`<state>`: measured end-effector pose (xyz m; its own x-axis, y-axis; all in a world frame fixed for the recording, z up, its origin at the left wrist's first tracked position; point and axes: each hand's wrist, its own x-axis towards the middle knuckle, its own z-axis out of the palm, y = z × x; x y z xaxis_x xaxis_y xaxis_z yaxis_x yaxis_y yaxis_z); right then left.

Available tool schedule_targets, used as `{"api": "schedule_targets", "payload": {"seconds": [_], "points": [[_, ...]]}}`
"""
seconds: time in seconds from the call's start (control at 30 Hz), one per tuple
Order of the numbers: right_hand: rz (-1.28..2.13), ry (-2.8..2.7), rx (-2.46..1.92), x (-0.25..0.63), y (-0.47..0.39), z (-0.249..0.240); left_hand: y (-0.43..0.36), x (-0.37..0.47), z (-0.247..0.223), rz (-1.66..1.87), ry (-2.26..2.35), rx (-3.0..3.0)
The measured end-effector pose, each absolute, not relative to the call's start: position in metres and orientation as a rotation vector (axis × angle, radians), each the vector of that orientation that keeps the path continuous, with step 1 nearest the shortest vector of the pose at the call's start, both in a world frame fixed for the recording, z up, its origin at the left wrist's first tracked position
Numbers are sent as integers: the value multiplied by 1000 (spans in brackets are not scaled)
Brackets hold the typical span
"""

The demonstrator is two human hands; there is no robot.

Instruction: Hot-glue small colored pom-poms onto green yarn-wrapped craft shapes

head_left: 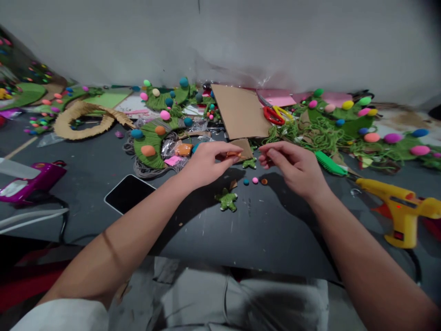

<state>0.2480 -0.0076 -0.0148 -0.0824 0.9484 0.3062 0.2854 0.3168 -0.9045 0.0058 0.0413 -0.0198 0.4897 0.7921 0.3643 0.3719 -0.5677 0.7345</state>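
Observation:
My left hand [211,161] is closed in a pinch above the table, with a small orange piece [234,155] between thumb and fingertips. Facing it across a short gap, my right hand [296,166] has its fingers curled and thumb drawn in; what it holds, if anything, I cannot make out. Below the hands lie a blue ball [245,182], a pink ball [255,180] and a small orange-brown ball [264,181]. A green star [228,201] lies nearer me, and another green star [250,162] sits between the hands by a cardboard scrap [245,148].
A yellow glue gun [401,207] and green brush [330,163] lie right. Left are a phone [129,194] and purple device [31,181]. Behind are a cardboard sheet [239,110], red-handled scissors [274,116], green yarn [317,131] and a green wrapped ring [148,142] with coloured balls.

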Motion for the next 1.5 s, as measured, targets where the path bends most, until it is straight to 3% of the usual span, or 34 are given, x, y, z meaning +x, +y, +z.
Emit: {"api": "schedule_targets", "payload": {"seconds": [0.53, 0.73, 0.9, 1.17, 1.5], "points": [[938, -1687, -1195, 254, -12, -10, 41, 7, -18, 975, 1011, 2111], [1203, -1551, -1157, 256, -11, -10, 40, 6, -18, 969, 971, 2116], [952, -1725, -1309, 268, -11, -4, 40, 6, -17, 965, 987, 2129], [935, -2066, -1586, 309, -16, -2, 40, 6, -18, 938, 1000, 2121], [904, -2219, -1747, 295, -19, 0, 39, 6, -16, 906, 1032, 2154]]}}
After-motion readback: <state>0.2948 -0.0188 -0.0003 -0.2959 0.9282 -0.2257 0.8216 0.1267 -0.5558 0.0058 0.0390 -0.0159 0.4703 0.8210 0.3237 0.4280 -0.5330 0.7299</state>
